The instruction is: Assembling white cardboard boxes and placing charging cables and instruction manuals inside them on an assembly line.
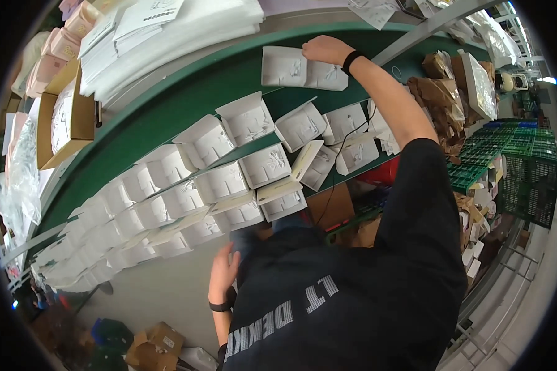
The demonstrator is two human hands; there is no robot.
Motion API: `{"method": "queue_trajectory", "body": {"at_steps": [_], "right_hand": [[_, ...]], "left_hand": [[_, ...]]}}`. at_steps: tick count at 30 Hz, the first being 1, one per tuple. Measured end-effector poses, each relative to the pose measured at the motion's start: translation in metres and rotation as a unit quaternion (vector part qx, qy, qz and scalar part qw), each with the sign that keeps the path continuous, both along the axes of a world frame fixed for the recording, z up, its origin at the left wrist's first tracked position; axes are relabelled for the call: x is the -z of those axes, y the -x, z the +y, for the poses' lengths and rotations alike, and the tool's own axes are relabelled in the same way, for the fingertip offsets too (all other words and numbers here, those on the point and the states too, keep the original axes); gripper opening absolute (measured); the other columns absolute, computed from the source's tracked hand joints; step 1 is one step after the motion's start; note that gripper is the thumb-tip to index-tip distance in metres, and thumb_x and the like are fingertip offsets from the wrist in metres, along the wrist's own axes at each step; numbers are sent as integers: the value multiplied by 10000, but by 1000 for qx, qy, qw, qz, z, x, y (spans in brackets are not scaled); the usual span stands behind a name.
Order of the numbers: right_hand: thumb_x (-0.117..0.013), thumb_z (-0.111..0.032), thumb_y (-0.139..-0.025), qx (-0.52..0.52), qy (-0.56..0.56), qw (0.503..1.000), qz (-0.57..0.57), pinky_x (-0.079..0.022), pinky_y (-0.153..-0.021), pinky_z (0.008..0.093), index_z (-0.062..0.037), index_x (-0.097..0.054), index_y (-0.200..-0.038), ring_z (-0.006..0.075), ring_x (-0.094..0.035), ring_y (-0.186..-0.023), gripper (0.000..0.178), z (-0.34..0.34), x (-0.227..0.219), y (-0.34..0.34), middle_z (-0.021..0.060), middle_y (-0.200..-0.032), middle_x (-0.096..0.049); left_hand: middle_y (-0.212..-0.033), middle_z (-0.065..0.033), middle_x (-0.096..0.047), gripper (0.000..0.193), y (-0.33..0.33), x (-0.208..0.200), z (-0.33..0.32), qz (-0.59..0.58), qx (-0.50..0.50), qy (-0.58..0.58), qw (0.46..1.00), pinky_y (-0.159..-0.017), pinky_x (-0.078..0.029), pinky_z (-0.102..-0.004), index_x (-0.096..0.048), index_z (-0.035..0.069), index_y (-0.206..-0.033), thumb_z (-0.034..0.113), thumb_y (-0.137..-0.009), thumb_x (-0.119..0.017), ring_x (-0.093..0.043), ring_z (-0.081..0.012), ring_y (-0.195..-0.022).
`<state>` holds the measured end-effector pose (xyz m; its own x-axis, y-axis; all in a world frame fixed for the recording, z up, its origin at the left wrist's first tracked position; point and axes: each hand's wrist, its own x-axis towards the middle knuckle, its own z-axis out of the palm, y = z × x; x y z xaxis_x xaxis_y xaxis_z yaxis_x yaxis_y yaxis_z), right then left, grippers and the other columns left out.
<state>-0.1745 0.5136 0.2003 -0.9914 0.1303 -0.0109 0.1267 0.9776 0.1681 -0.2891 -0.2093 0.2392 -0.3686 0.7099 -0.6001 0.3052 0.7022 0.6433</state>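
Left hand (224,272) empty, fingers loosely spread, right hand (323,49) curled over smooth rectangular white cardboard boxes (278,69), grip unclear

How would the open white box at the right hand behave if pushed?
The open white box would probably slide rather than roll, being flat-sided on the green surface. It seems light for its size, being thin-walled.

"From here, one bare left hand (224,272) and one bare right hand (325,51)."
"Two black wristbands (351,60) too."
"And those open white cardboard boxes (241,112)?"
"Three long rows, too crowded at the far end to count."
"Green latticed plastic crates (527,188)?"
"Several, too closely stacked to number."
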Motion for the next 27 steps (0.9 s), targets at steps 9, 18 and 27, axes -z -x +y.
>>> {"method": "queue_trajectory", "body": {"at_steps": [9, 18, 27], "right_hand": [[-637, -140, -835, -176, -90, 980, -29, -574, -643, 403, -120, -676, -757, 275, -722, -798, 89, -58, -32, -53, 70, -795, -686], [-616, -182, -885, 3, -90, 991, -95, -546, -780, 451, -127, -723, -936, 287, -638, -1054, 130, -80, -38, -43, 86, -988, -671], [-797, -355, -896, 12, 374, 927, -30, -525, -773, 453, -27, -662, -951, 360, -666, -847, 358, -278, -335, 94, 186, -971, -707]], "left_hand": [[-1334, -273, -657, 444, -3, 7, 23, 40, 70, -21, 996, -1076, -491, -463, -627, -34, -1344, 264, -1014, -629, -614, -443, -1255], [-1344, -268, -650, 477, -3, 17, 38, 21, 99, -84, 991, -1076, -495, -458, -605, -23, -1371, 297, -1018, -621, -616, -433, -1251], [-1339, -235, -669, 486, 32, 15, 27, -42, 140, -113, 983, -1055, -508, -424, -580, 2, -1418, 313, -1045, -606, -645, -382, -1238]]}}
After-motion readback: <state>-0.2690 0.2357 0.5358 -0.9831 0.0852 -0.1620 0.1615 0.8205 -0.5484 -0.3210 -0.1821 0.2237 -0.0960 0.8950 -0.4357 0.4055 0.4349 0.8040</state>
